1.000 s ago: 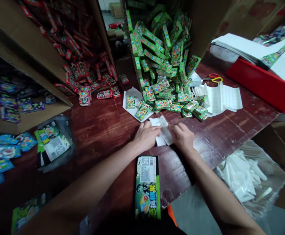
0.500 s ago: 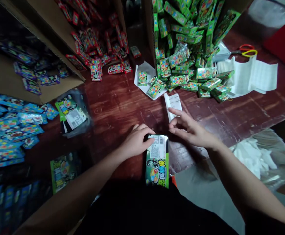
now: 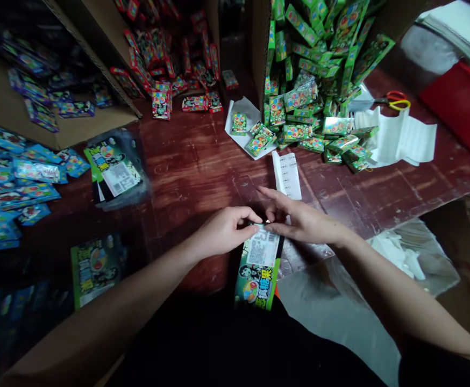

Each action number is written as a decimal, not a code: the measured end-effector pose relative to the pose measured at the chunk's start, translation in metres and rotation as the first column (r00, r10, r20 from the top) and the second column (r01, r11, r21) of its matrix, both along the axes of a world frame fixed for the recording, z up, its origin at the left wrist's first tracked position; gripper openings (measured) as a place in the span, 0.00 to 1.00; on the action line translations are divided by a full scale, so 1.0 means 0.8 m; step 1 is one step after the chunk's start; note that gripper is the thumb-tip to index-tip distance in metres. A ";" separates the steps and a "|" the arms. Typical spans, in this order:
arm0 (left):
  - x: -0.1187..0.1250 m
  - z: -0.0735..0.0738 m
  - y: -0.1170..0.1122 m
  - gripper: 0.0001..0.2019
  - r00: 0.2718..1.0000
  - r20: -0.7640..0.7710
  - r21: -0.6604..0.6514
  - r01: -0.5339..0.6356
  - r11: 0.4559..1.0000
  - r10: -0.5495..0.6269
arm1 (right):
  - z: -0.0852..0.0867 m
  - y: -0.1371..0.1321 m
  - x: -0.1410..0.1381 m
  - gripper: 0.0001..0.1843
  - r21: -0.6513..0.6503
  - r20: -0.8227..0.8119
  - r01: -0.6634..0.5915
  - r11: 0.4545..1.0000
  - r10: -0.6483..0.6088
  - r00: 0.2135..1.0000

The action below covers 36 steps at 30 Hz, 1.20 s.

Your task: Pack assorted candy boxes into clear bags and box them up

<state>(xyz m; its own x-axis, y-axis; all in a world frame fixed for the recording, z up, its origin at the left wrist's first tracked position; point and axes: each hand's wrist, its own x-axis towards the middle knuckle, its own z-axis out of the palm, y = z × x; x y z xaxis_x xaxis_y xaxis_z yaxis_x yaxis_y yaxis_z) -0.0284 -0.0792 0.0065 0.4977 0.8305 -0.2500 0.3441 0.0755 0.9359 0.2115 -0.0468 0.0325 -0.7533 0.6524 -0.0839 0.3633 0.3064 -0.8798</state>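
A green candy bag (image 3: 255, 274) with a white printed label lies upright in front of my body, at the table's near edge. My left hand (image 3: 229, 231) grips its top left edge, thumb on the front and curled fingers behind. On the top right corner my right hand (image 3: 299, 217) is closed, thumb over the front and fingertips behind. A small bright spot shows between the right fingertips; what it is I cannot make out. Just beyond that hand is a white sticker sheet (image 3: 289, 174) with small printed marks.
Green candy packets (image 3: 299, 131) spill from a carton at the back; red packets (image 3: 162, 102) lie left of them. Blue packets (image 3: 29, 177) and more green bags (image 3: 118, 172) are on the left. Scissors (image 3: 398, 100) lie back right. A clear plastic bag (image 3: 440, 263) hangs below the edge.
My right hand has moved left and down from the sticker sheet onto the bag's top corner. The left hand stays on the bag, which now tilts slightly.
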 end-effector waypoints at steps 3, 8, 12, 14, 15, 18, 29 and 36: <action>-0.002 0.002 -0.002 0.10 0.999 0.047 -0.046 -0.025 0.999 0.028 | -0.010 -0.022 0.002 0.47 0.201 -0.009 0.175 0.964 -0.176 0.984; 0.001 0.005 -0.008 0.11 0.971 0.216 -0.164 -0.064 0.984 0.099 | -0.033 -0.062 -0.002 0.41 0.513 0.036 0.238 0.824 -0.298 0.954; 0.002 0.002 -0.014 0.14 0.954 0.282 -0.274 -0.018 0.962 0.099 | -0.041 -0.071 -0.018 0.44 0.396 0.024 0.233 0.889 -0.263 0.964; -0.009 0.002 -0.013 0.16 0.950 0.282 -0.297 -0.047 0.954 0.135 | -0.041 -0.072 -0.022 0.44 0.321 0.002 0.213 0.923 -0.225 0.974; -0.019 0.005 -0.012 0.16 0.949 0.260 -0.284 -0.101 0.953 0.178 | -0.040 -0.073 -0.022 0.44 0.299 -0.024 0.233 0.925 -0.236 0.971; -0.055 0.018 -0.009 0.19 0.870 0.221 -0.180 -0.408 0.895 0.441 | -0.043 -0.084 -0.018 0.47 0.179 -0.198 0.476 0.861 -0.443 0.875; -0.057 -0.004 -0.085 0.13 0.874 0.112 -0.070 -0.468 0.881 0.473 | -0.056 -0.080 -0.054 0.50 -0.281 -0.355 0.753 0.594 -0.794 0.494; -0.041 -0.014 -0.072 0.26 0.878 0.280 -0.040 -0.393 0.919 0.388 | -0.062 -0.088 -0.066 0.45 -0.174 -0.451 0.623 0.762 -0.624 0.638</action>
<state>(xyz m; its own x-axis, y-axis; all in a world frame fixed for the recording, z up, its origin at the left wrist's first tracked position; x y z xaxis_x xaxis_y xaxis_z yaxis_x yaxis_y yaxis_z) -0.0613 -0.1365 -0.0050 0.1786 0.9748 -0.1337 0.0172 0.1328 0.9910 0.1583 -0.1174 -0.0167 -0.1117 0.9819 0.1530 0.0241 0.1566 -0.9874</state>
